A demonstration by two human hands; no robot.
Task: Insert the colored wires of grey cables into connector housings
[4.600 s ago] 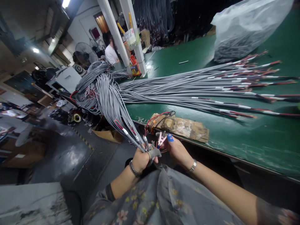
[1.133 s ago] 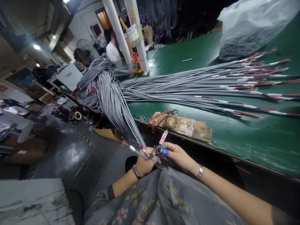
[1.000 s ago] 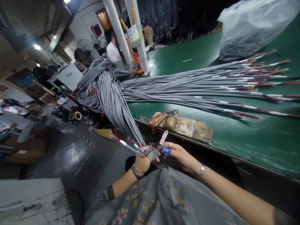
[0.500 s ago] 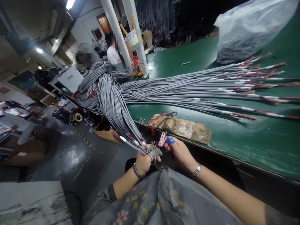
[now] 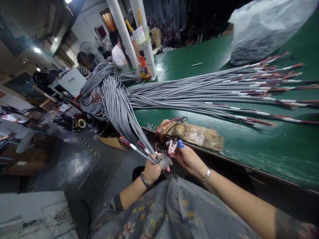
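My left hand [image 5: 154,168] is closed around the ends of several grey cables [image 5: 124,114], a grey cover on its thumb. Thin coloured wires [image 5: 164,153] fan out above that thumb. Just to the right, my right hand [image 5: 187,156] pinches a pale pink clip [image 5: 171,146] that looks like a clothes peg, its tip at the coloured wires. Blue tape wraps a finger of this hand. Whether the clip touches the wires, I cannot tell. Other cable ends with white sleeves [image 5: 133,146] and stripped coloured wires hang left of my left hand.
A wooden block [image 5: 199,135] with red and black wires lies along the edge of the green bench [image 5: 249,146]. More grey cables [image 5: 179,91] stretch across it. A clear plastic bag [image 5: 264,33] stands at the back right. A person [image 5: 118,54] is beyond the white posts.
The pink clip has turned in my right hand and now points down towards the coloured wires. My left hand keeps its hold on the cables. The view has shifted slightly.
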